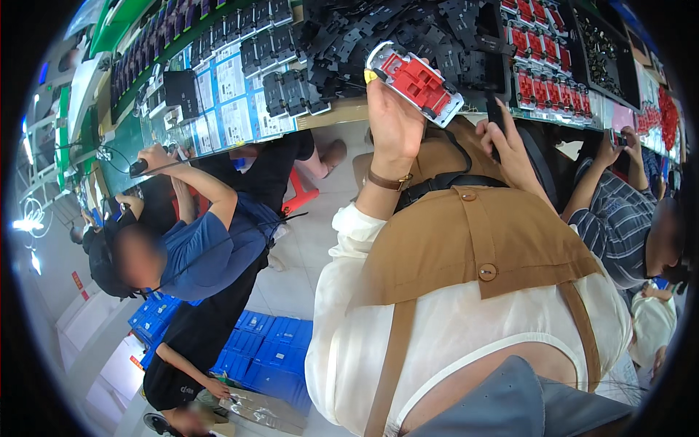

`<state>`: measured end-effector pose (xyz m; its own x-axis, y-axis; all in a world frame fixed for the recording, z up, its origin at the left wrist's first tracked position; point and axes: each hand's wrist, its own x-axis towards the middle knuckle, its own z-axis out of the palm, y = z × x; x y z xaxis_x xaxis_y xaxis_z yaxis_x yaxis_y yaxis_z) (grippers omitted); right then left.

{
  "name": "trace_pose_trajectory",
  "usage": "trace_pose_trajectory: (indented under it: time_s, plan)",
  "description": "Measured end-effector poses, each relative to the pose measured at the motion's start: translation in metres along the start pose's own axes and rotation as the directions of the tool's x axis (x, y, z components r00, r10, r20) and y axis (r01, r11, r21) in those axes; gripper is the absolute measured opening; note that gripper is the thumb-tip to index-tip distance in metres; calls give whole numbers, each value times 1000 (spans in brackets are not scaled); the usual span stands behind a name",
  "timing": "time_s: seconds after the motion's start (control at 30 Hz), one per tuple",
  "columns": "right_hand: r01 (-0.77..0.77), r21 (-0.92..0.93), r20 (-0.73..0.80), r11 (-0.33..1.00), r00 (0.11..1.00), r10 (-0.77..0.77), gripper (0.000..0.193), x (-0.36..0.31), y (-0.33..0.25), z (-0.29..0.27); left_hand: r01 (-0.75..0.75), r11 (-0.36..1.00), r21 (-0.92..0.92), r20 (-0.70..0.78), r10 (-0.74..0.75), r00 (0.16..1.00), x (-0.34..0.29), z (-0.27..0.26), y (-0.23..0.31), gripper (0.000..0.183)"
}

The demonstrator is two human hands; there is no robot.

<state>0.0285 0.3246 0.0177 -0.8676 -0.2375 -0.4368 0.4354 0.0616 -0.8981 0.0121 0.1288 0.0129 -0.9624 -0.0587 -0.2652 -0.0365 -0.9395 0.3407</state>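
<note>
My left hand (395, 127) is closed on a toy car body (419, 84), raised at the table's front edge. The car has a white shell and a red interior, with its underside showing and small dark wheels. A yellow covering is on a fingertip of that hand. To the right, my right hand (512, 149) is closed around a dark, elongated object (496, 120); its exact kind cannot be made out. Behind both hands lies a heap of flat black plastic parts (342, 51) in a dark tray.
Rows of red-and-white car bodies (539, 54) stand right of the heap, beside a tray of small metal parts (603, 65). Black chassis pieces (291, 91) sit on printed sheets (226, 80) at left. Co-workers sit on both sides; blue crates (269, 353) are stacked on the floor.
</note>
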Motion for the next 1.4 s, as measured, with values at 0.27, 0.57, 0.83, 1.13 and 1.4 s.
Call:
trace_pose_trajectory:
  time_s: [0.27,0.57,0.83,1.13,1.4]
  plan:
    - [599,-673,127,434,671,-730,42,26,-54,23,-76,996,39,4,76,997,1,6,-8,53]
    - [669,-686,213,285,560,-801,51,47,-54,68,-178,978,109,30,176,984,-4,2,-19,35]
    - [616,-712,218,337,650,-728,62,48,-51,75,-234,907,349,26,241,970,2,8,-16,33]
    - [210,-8,277,978,940,-200,41,55,-37,36,-358,893,272,146,329,933,7,6,-19,30]
    - [258,89,90,962,960,-266,35,53,-24,50,-202,891,408,-39,237,971,-2,-4,-8,21]
